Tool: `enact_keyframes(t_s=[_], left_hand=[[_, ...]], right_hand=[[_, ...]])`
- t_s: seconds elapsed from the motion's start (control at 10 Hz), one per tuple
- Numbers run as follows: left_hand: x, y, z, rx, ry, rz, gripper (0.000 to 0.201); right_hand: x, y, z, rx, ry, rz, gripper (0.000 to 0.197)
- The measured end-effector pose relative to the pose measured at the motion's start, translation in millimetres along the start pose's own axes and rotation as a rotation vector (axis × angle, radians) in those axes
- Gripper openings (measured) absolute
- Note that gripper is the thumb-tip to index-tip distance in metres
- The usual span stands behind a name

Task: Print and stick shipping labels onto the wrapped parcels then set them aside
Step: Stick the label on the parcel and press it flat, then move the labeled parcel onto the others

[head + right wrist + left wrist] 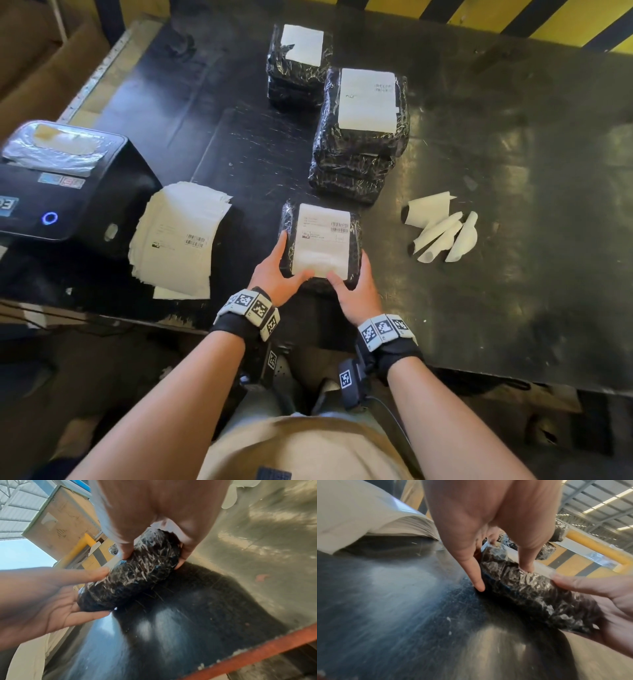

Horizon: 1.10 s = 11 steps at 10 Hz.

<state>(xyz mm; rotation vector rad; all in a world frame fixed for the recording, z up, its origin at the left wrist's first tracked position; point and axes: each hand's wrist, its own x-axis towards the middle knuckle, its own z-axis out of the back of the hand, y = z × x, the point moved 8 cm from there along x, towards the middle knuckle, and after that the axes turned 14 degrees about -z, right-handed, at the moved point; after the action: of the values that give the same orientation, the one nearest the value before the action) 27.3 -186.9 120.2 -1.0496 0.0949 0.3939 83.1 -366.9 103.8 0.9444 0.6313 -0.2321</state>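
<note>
Holding the black plastic-wrapped parcel [320, 240] at its near corners, the left hand [274, 279] and the right hand [356, 291] each lay a thumb on top and fingers along the sides, so both are gripping it. It sits near the front edge of the dark scuffed metal table [513, 240], and the wrist views suggest its near edge is raised a little off the surface. A white printed shipping label [322, 245] already covers its top face, so sticking looks done for this one and setting it aside is the step left. Two stacks of black wrapped labelled parcels [363, 137] stand farther back, apparently finished ones. A loose pile of white printed label sheets [178, 240] lies beside the black label printer [61, 185] on the left, and curled white backing strips [442, 233] lie to the right; whether unlabelled parcels remain cannot be seen. The parcel's long axis runs away from the person, barcode end pointing at the stacks.
</note>
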Motion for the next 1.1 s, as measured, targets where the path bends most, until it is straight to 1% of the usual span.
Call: enact_keyframes(t_s=[0.1, 0.2, 0.3, 0.4, 0.5, 0.6, 0.7, 0.8, 0.9, 1.0, 1.1], left_hand=[[-1, 1, 2, -0.001, 0.008, -0.002, 0.092], [-1, 10, 4, -0.039, -0.011, 0.026, 0.087], [-5, 21, 8, -0.056, -0.033, 0.062, 0.076], [-14, 29, 12, -0.039, -0.047, 0.086, 0.059], [-28, 41, 21, -0.003, -0.049, 0.105, 0.049], [-56, 53, 32, -0.027, -0.048, 0.099, 0.026], [-98, 69, 37, -0.046, 0.005, 0.124, 0.010], [-143, 103, 36, -0.055, 0.048, 0.212, 0.012], [-183, 152, 26, -0.041, 0.031, 0.367, 0.014], [-219, 200, 12, 0.011, 0.058, 0.512, 0.014], [-247, 237, -5, 0.005, 0.078, 0.590, 0.019]], right_hand=[[-2, 1, 1, 0.000, 0.027, -0.004, 0.083], [-2, 2, 3, -0.009, 0.067, -0.004, 0.079], [1, 1, 9, 0.021, 0.094, -0.054, 0.070], [7, 1, 19, 0.060, 0.066, -0.114, 0.074], [15, 9, 20, 0.055, 0.056, -0.148, 0.084], [25, 13, 13, 0.039, 0.081, -0.196, 0.098], [28, 17, 3, 0.165, 0.122, -0.187, 0.086], [25, 22, -2, 0.264, 0.119, -0.154, 0.082], [24, 26, -2, 0.270, 0.121, -0.129, 0.076], [21, 35, -1, 0.279, 0.135, -0.085, 0.067], [17, 50, -6, 0.321, 0.181, -0.040, 0.066]])
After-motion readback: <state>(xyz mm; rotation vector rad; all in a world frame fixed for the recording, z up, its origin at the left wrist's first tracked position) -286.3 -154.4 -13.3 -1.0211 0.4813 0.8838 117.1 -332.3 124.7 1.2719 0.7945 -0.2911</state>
